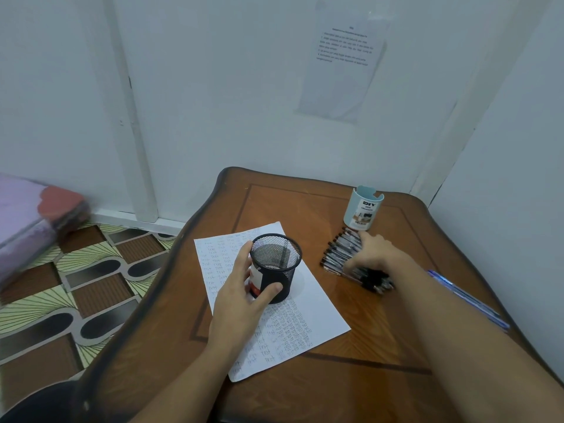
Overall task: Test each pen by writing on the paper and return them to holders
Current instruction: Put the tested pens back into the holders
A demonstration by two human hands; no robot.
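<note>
Nearest to us, under the right forearm, some blue pens (470, 300) lie close to the edge of the table (366, 377). We think this is the first danger: if the forearm slides outward, it can push them off to the floor.

The paper (305, 325) lies below the left hand (241, 288) and is already full of small test words. The left hand grips the mesh holder (276, 267), thumb on the near side and fingers around the far side. The holder stands on the paper and looks empty. It is probably light, so a quick pull could tip it or drag the paper with it. It also covers part of the place for writing.

The right hand (375, 251) lies spread on the pile of pens (338, 251), to the right of the mesh holder. Its fingers are almost straight, and we see no pen pinched. The pens are round and lie loose, so a push from this hand may roll them apart, or mix tested ones with untested ones.

Just beyond the right fingertips stands the blue holder (361, 209). A reach too far forward could knock it over.
</note>
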